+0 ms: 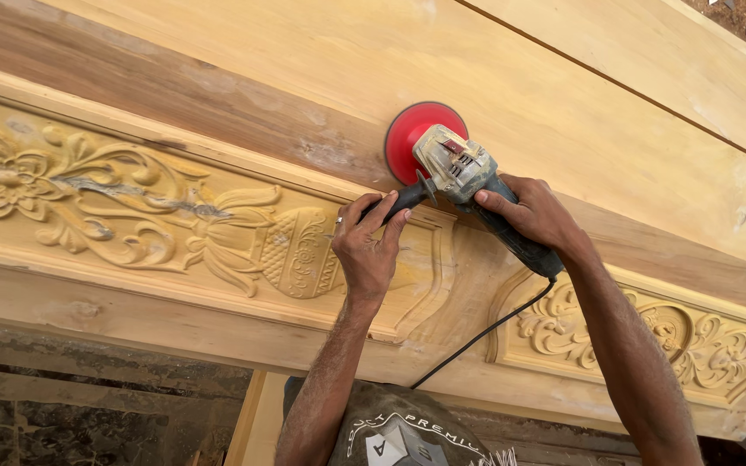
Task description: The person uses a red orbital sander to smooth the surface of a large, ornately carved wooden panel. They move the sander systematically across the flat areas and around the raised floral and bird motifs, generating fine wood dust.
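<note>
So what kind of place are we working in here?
Most likely a woodworking or carpentry shop: a carved wooden panel with floral relief, bare planks, and a corded sander held by the left hand and right hand.

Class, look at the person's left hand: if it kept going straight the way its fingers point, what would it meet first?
The left hand points up-right along the grinder's side handle; probably it would first meet the grinder body, though depth is unclear.

place: woodworking workshop | evidence: carved wooden panel point(157, 216), corded sander point(442, 164)
</note>
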